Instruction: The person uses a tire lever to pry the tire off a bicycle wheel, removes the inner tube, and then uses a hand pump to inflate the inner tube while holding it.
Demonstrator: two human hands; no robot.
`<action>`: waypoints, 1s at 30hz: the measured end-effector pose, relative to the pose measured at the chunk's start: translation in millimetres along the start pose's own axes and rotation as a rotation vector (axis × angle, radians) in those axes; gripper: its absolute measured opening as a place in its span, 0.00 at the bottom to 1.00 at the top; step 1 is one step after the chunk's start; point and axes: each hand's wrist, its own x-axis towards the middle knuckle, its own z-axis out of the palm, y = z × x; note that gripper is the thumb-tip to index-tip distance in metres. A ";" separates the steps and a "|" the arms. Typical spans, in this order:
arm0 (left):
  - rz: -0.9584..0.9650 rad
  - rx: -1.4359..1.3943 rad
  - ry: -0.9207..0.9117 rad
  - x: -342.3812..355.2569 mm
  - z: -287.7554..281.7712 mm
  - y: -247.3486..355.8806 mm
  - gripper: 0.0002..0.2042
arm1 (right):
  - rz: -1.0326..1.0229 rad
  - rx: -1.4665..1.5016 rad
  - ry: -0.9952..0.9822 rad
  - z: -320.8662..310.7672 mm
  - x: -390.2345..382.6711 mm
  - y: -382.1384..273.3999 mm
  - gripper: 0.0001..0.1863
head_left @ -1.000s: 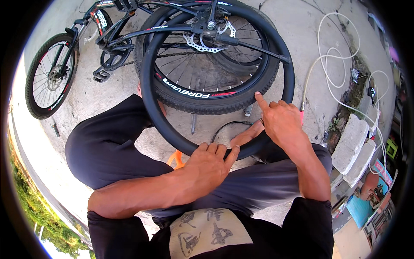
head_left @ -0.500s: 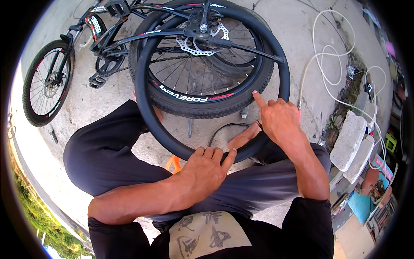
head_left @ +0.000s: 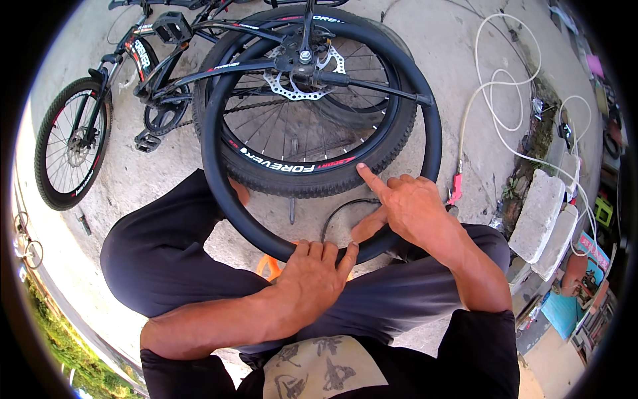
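Note:
A black inflated inner tube (head_left: 432, 143) hangs in a big loop around the rear wheel's axle area, its near side close to my lap. My left hand (head_left: 312, 269) has its fingers bent over the near edge of the tube. My right hand (head_left: 412, 209) is above the tube's near right side. Its index finger stretches out to the sidewall of the knobbly tyre (head_left: 286, 186), by the rim, with the thumb apart and the other fingers curled. The disc rotor (head_left: 282, 86) and black bicycle frame (head_left: 242, 67) lie over the wheel.
On the left is the bicycle's front wheel (head_left: 72, 143). A pale air hose (head_left: 488, 83) with a red nozzle (head_left: 455, 189) lies to the right, near concrete blocks (head_left: 537, 206). Beneath the tube are a metal rod (head_left: 292, 206) and an orange object (head_left: 268, 266).
My right index finger has slid left and nearer along the tyre. The view has shifted slightly, and the red nozzle shows more fully. My left hand stays on the tube.

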 end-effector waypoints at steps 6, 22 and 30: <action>0.020 0.002 0.018 0.4 -6.4 1.2 0.31 | 0.195 -0.181 -0.090 -9.0 5.4 7.1 0.43; -0.012 -0.094 -0.050 2.3 -1.9 -0.3 0.36 | 0.098 -0.033 0.082 6.0 -2.7 4.9 0.37; 0.008 -0.141 -0.007 7.9 -5.7 -2.8 0.38 | 0.298 -0.225 -0.043 12.8 14.8 21.3 0.37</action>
